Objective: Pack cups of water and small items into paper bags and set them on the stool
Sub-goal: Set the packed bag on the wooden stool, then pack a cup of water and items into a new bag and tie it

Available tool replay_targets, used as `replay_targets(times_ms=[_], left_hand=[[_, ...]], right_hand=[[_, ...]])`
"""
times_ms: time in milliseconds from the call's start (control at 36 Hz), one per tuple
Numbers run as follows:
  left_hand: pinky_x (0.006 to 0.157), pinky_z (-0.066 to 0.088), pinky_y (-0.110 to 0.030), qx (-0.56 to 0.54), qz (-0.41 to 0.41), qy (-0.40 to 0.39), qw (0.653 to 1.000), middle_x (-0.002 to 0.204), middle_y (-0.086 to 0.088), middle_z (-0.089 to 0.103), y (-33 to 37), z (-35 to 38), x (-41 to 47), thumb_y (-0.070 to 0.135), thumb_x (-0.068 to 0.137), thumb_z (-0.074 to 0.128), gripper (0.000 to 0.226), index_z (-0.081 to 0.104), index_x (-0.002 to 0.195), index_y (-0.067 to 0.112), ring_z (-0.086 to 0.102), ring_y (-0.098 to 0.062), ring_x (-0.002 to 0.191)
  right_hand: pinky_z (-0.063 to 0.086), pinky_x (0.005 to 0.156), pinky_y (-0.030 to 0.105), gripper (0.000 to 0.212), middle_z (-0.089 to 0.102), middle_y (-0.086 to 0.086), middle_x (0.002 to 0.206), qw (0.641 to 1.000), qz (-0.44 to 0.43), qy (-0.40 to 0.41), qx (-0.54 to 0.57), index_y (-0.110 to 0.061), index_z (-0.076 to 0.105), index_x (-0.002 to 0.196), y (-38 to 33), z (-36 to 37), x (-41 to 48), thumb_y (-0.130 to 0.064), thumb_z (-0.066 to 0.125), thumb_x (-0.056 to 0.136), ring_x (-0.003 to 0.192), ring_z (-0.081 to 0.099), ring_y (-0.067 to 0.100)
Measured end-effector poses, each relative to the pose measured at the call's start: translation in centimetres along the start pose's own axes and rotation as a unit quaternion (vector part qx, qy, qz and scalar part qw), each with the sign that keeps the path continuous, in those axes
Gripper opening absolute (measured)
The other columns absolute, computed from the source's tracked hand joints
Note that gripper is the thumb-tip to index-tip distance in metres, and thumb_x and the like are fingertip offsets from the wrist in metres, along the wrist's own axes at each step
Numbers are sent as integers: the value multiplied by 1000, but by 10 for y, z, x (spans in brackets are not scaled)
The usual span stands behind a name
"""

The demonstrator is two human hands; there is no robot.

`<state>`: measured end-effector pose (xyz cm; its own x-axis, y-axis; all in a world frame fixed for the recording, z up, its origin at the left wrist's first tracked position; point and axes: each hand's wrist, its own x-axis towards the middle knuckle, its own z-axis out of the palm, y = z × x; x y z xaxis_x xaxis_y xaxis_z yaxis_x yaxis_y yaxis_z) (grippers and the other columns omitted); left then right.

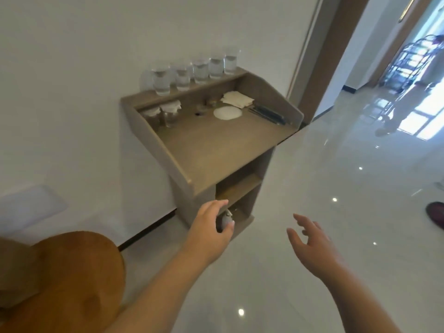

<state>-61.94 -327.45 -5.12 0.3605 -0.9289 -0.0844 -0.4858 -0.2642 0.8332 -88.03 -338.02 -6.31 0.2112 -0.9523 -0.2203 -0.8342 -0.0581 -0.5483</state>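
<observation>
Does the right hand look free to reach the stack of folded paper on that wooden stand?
Probably yes. The right hand is open and empty, and the paper stack lies uncovered near the back right corner of the stand, with nothing tall in between.

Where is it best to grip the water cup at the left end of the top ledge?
Grip the left-end cup round its side near mid-height, coming from the front. It stands upright and holds water, so a level side grip probably spills least; the room wall is behind it and the next cup stands close on its right.
</observation>
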Motion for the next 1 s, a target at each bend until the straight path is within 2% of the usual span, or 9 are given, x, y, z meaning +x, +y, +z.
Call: replay_targets(times_ms=[194,250,306,361,444,556,667,861,1000], left_hand=[[109,51,-32,-6,-51,-33,998,151,17,38,38,96,67,35,101,65,51,44,147,41,47,-5,133],[103,52,-25,-6,-66,-30,997,149,18,38,35,107,81,34,101,66,51,44,146,41,48,-6,133],[88,48,-12,5,-87,-21,996,148,19,39,28,114,93,36,101,66,51,44,146,43,48,-2,125],[83,43,-9,8,-108,-17,994,148,19,39,16,118,106,36,101,65,49,44,145,43,46,0,120],[99,50,-23,6,-131,-19,991,157,16,36,-6,119,132,36,101,64,54,41,150,41,45,-4,132],[114,43,-37,40,-136,-43,989,169,14,19,-29,128,176,40,102,61,65,28,158,45,29,-16,154],[118,38,-38,42,-130,-52,989,171,15,14,-47,144,217,37,102,61,68,25,160,45,23,-16,157],[120,30,-31,17,-178,-35,983,170,7,21,-72,167,259,27,100,63,68,33,161,34,22,-14,157],[121,34,-32,41,-217,-4,975,164,1,37,-108,191,288,26,94,68,65,45,154,25,37,-17,150]], right_hand=[[47,113,48,56,50,-9,151,999,6,-43,1,-41,44,152,80,-29,69,-57,55,100,137,53,21],[46,113,49,54,49,-9,151,998,5,-56,9,-41,44,152,80,-30,90,-55,54,101,137,52,21],[45,115,49,52,50,-8,151,997,-5,-71,17,-39,45,152,74,-26,112,-52,55,102,138,52,22],[44,117,49,52,49,-7,152,996,-23,-89,14,-37,45,153,63,-19,133,-51,55,103,138,52,22],[46,116,46,54,48,-8,154,993,-48,-111,3,-36,43,155,43,-7,165,-50,54,104,139,52,21],[48,114,39,55,47,-10,155,989,-64,-132,-10,-38,41,156,20,13,205,-51,53,105,137,54,17],[50,112,37,55,49,-10,153,982,-82,-170,-14,-38,41,156,9,35,248,-49,55,104,135,55,16],[50,109,39,54,50,-6,149,965,-103,-239,-43,-33,40,156,2,76,326,-43,54,104,131,57,21],[50,105,38,53,58,3,141,948,-121,-283,-75,-30,49,150,10,128,393,-35,56,97,125,61,28]])
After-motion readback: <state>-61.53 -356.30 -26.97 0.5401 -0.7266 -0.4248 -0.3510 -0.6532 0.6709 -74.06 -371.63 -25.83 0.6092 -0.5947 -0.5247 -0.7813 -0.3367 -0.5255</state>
